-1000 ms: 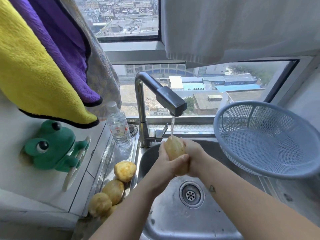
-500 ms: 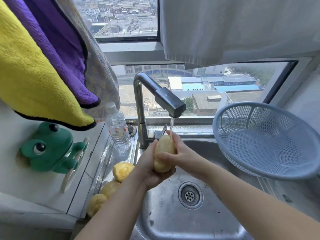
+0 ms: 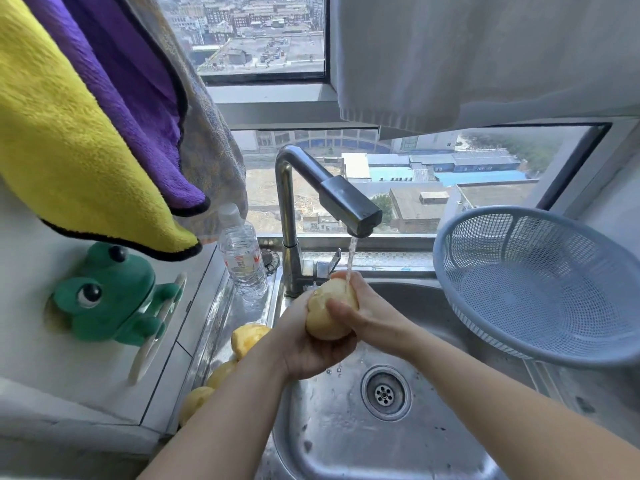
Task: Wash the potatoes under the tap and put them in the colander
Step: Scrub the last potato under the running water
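A pale peeled potato (image 3: pixel 323 317) is held upright under the thin stream from the steel tap (image 3: pixel 349 206), over the sink (image 3: pixel 339 434). My left hand (image 3: pixel 308 351) cups it from below and the left, fingers curled round it. My right hand (image 3: pixel 363 315) grips it from the right, thumb across its front. Three more potatoes lie on the ledge left of the sink: one (image 3: pixel 247 337) nearest the tap, one (image 3: pixel 221 374) below it, one (image 3: pixel 194 403) partly behind my left forearm. The blue-grey colander (image 3: pixel 540 289) stands empty and tilted at the sink's right.
A clear water bottle (image 3: pixel 242 258) stands left of the tap base. A green frog holder (image 3: pixel 107 296) sticks to the left wall. Yellow and purple towels (image 3: pixel 86 133) hang top left, a white cloth (image 3: pixel 485 57) top right. The drain (image 3: pixel 385 393) sits mid-sink.
The potato has been turned in my hands under the stream. My left hand has gone from gripping its front to cupping it from below, and my right thumb now lies across its front.
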### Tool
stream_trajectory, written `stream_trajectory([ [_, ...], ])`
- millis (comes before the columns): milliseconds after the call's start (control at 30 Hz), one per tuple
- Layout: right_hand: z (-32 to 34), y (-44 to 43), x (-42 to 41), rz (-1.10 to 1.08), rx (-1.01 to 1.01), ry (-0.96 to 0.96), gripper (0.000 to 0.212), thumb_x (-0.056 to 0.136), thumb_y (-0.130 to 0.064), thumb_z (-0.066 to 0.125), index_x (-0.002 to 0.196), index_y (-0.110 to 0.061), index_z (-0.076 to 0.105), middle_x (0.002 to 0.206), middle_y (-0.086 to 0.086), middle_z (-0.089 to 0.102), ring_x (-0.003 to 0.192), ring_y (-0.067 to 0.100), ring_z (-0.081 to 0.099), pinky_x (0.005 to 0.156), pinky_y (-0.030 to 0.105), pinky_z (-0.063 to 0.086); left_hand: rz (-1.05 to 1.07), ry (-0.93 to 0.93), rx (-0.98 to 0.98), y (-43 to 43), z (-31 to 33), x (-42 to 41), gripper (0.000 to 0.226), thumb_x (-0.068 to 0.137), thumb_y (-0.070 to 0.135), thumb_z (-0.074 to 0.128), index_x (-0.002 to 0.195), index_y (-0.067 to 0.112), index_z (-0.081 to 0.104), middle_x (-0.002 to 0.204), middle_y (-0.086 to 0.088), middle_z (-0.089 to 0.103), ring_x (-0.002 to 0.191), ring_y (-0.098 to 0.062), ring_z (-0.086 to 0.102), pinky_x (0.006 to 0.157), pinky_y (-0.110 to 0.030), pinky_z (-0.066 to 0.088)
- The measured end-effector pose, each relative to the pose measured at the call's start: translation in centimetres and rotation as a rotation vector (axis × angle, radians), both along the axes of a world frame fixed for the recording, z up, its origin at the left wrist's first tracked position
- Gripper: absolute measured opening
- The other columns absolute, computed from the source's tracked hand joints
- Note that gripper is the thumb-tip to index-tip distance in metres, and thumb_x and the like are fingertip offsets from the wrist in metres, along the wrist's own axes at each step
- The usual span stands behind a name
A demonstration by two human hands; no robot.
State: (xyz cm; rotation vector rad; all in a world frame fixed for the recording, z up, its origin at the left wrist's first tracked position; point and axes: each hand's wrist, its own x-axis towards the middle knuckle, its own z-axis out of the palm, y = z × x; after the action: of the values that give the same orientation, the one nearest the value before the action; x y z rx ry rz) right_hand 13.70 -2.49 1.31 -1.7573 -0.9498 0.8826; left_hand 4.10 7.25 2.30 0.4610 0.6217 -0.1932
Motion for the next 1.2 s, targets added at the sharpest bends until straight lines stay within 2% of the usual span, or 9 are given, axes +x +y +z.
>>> stream_trajectory([
  [133,0.0,1.2,-0.2,-0.068,0.071,0.177,0.028,0.093,-0.054,0.041,0.106,-0.031,0.051,0.110,0.005,0.058,0.097,0.018,0.062,0.086,0.036,0.052,0.007,0.068,-0.020,0.3,-0.1,-0.4,0.062,0.084,0.062,0.050,0.101,0.004,0.064,0.080,-0.016,0.064,0.064,-0.027,0.064,0.046,-0.028,0.055],
  [200,-0.1,1.7,-0.3,-0.111,0.070,0.204,0.023,0.097,-0.049,0.039,0.100,-0.032,0.054,0.105,0.004,0.061,0.094,0.019,0.063,0.081,0.036,0.053,0.037,0.077,-0.058,0.4,0.0,-0.8,0.070,0.081,0.067,0.050,0.098,0.000,0.064,0.077,-0.017,0.064,0.061,-0.028,0.065,0.044,-0.025,0.053],
  [400,-0.3,2.2,-0.8,-0.200,0.046,0.155,0.033,0.100,-0.043,0.034,0.089,-0.024,0.059,0.084,-0.001,0.063,0.078,0.015,0.063,0.064,0.027,0.051,0.035,0.041,0.018,0.9,0.0,-2.4,0.066,0.075,0.049,0.065,0.124,0.005,0.057,0.101,-0.025,0.065,0.082,-0.037,0.068,0.053,-0.031,0.058],
  [567,0.0,2.5,-0.4,-0.239,-0.012,0.043,0.045,0.101,-0.041,0.033,0.092,-0.015,0.068,0.090,0.004,0.069,0.089,0.021,0.065,0.080,0.038,0.054,0.119,0.076,0.102,0.7,0.2,-3.0,0.056,0.070,0.033,0.067,0.116,0.005,0.057,0.091,-0.024,0.066,0.080,-0.034,0.066,0.049,-0.031,0.057],
  [767,0.5,2.0,-0.6,-0.327,0.014,-0.149,0.031,0.098,-0.038,0.046,0.107,-0.017,0.066,0.105,0.006,0.064,0.100,0.020,0.059,0.092,0.041,0.047,0.216,0.114,0.157,-0.5,0.8,-0.9,0.034,0.084,0.034,0.062,0.107,0.009,0.059,0.080,-0.018,0.067,0.065,-0.028,0.067,0.049,-0.030,0.057],
  [867,0.7,1.2,-0.7,-0.266,0.048,-0.203,0.063,0.082,-0.055,0.061,0.132,-0.017,0.052,0.120,0.003,0.048,0.108,0.014,0.051,0.093,0.025,0.042,0.238,0.088,0.122,-0.9,1.4,0.1,0.025,0.086,0.031,0.061,0.098,0.009,0.064,0.074,-0.014,0.069,0.060,-0.024,0.068,0.051,-0.032,0.058],
  [967,1.0,0.0,-0.4,-0.166,0.027,-0.287,0.096,0.058,-0.074,0.063,0.137,-0.025,0.044,0.122,-0.005,0.040,0.107,0.008,0.050,0.089,0.020,0.045,0.194,0.091,0.109,-0.7,1.6,0.8,0.037,0.087,0.034,0.060,0.108,0.003,0.061,0.078,-0.017,0.069,0.063,-0.025,0.069,0.052,-0.035,0.059],
  [1100,1.9,-0.8,1.4,-0.001,-0.076,-0.350,0.096,0.058,-0.062,0.078,0.139,-0.029,0.040,0.125,-0.006,0.036,0.110,0.010,0.050,0.090,0.021,0.048,0.147,0.111,0.086,-0.6,1.7,1.1,0.049,0.087,0.038,0.061,0.116,0.000,0.056,0.091,-0.020,0.066,0.075,-0.028,0.067,0.057,-0.037,0.059],
  [1200,2.4,-1.1,3.5,0.150,-0.117,-0.100,0.088,0.061,-0.056,0.081,0.137,-0.030,0.045,0.132,-0.001,0.047,0.114,0.015,0.057,0.095,0.033,0.051,0.150,0.119,0.071,-0.5,1.5,1.0,0.053,0.087,0.037,0.061,0.125,0.001,0.050,0.111,-0.026,0.062,0.084,-0.034,0.066,0.058,-0.042,0.059],
])
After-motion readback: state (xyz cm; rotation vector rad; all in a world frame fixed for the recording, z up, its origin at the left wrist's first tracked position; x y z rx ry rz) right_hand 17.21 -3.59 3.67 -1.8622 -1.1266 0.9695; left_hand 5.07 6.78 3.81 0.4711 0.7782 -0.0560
